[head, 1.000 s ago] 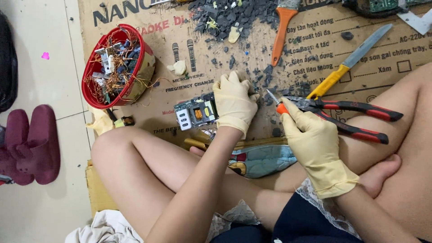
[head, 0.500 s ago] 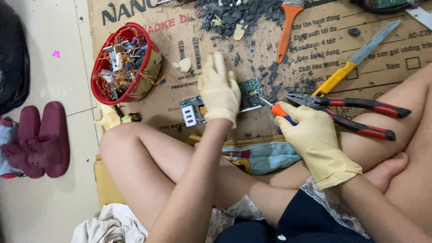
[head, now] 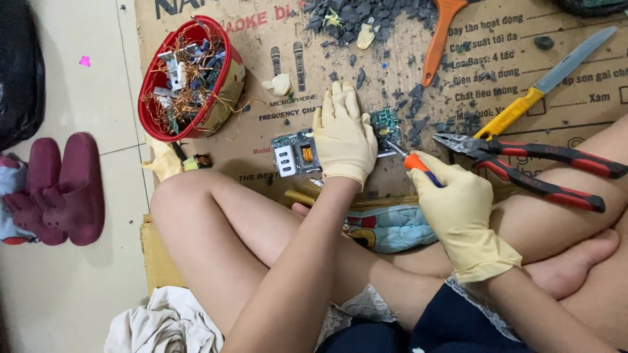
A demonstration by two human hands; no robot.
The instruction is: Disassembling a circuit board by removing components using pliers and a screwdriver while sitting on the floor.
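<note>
My left hand, in a cream rubber glove, lies flat with fingers spread on a small green circuit board with a copper coil, pressing it onto the cardboard sheet. My right hand, gloved the same way, grips a small screwdriver with an orange and blue handle; its metal tip touches the board's right end by my left hand. I sit cross-legged, bare knees on either side.
Red-handled pliers rest on my right knee. A yellow-handled knife, an orange-handled tool and dark broken chips lie farther back. A red bowl of wires and parts stands at left; maroon slippers on the tiled floor.
My left hand has flattened and slid forward over the board. The right hand with the screwdriver has come closer to the board's right end.
</note>
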